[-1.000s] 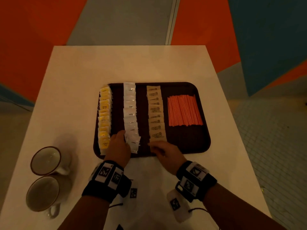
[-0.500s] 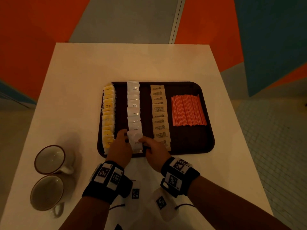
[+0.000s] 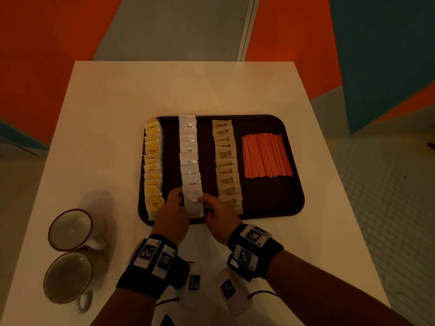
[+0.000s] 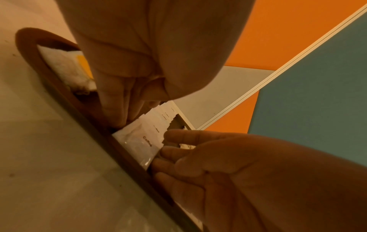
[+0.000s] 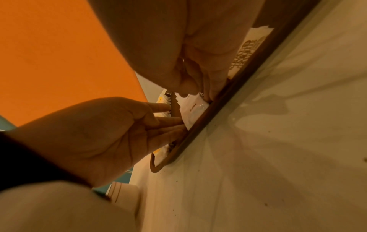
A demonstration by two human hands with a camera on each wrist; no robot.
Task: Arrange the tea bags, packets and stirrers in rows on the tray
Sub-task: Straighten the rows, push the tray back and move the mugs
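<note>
A dark brown tray (image 3: 277,203) holds four rows: yellow tea bags (image 3: 153,168), white coffee packets (image 3: 189,161), brown sugar packets (image 3: 226,165) and a bundle of orange stirrers (image 3: 267,156). Both hands flank the nearest coffee packet (image 3: 194,204) at the tray's front edge. My left hand (image 3: 175,201) touches its left side and my right hand (image 3: 207,203) its right side. In the left wrist view the right hand's straight fingers (image 4: 174,150) press the packet (image 4: 139,141). In the right wrist view the left hand's straight fingers (image 5: 168,120) meet the packet (image 5: 195,109).
Two empty mugs (image 3: 70,229) (image 3: 67,277) stand on the white table (image 3: 188,90) at the front left. Small white tags with black markers (image 3: 194,282) lie on the table between my wrists. The table's edges drop to a tiled floor on the right.
My right hand moved left from the end of the sugar row to the right side of the nearest coffee packet. That packet lay skewed and now lines up with its row.
</note>
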